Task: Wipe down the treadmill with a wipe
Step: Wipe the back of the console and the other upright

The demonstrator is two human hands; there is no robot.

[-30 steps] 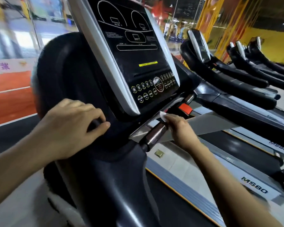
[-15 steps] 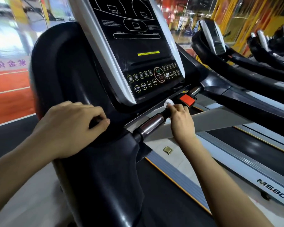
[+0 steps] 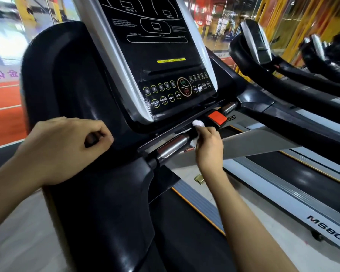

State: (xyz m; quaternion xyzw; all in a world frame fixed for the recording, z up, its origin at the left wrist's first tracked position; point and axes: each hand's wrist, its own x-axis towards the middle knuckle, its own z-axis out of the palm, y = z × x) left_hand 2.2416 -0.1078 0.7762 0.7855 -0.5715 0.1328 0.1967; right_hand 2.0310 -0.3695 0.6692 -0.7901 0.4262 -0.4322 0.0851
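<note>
Since the prior frame the wipe (image 3: 198, 123) has been slid rightward along the crossbar, toward the red tab (image 3: 217, 118). Treadmill (image 3: 98, 193) housing is gripped by the curled left hand (image 3: 61, 149). Wipe is pinched by the right hand (image 3: 209, 147) against the bar.

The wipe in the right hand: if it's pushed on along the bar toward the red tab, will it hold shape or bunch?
Probably bunches: the wipe already looks crumpled into a small wad in the right hand. It seems soft and light, so it likely follows the handlebar curve. It may snag at the red tab.
</note>
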